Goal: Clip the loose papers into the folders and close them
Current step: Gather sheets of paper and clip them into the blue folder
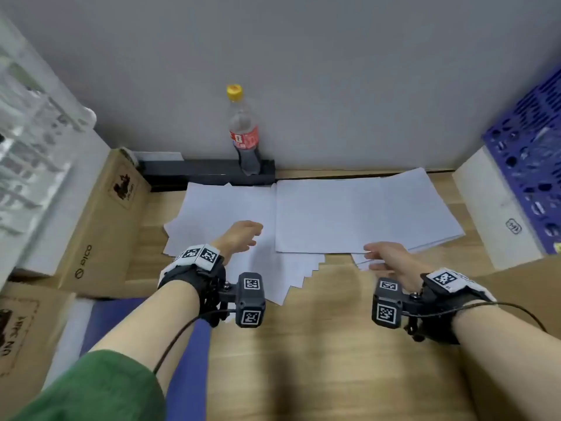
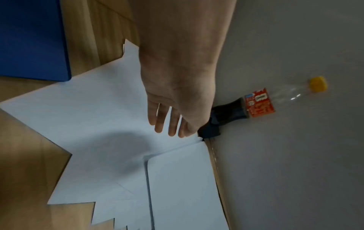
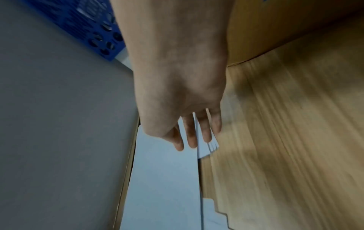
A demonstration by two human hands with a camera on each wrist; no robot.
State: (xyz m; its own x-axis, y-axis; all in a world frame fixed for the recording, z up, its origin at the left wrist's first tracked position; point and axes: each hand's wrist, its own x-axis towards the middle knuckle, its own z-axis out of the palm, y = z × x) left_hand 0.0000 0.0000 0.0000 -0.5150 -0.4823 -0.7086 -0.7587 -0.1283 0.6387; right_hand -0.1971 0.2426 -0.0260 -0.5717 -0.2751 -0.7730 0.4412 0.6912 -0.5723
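Loose white papers cover the far half of the wooden desk: a fanned pile (image 1: 212,214) on the left and a squarer stack (image 1: 349,214) on the right. My left hand (image 1: 250,235) hovers just over the fanned pile (image 2: 94,109) with fingers (image 2: 171,124) straight and slightly spread, holding nothing. My right hand (image 1: 372,256) is at the near edge of the right stack (image 3: 163,179); its straight fingers (image 3: 191,137) touch the paper corners there. A blue folder (image 1: 136,314) lies closed at the desk's near left, under my left forearm, also in the left wrist view (image 2: 33,38).
A cola bottle (image 1: 244,132) stands on a black bar (image 1: 206,173) against the grey wall. Cardboard boxes (image 1: 100,226) line the left side. A white box (image 1: 498,208) and a blue perforated crate (image 1: 534,165) stand at the right. Bare wood lies near me.
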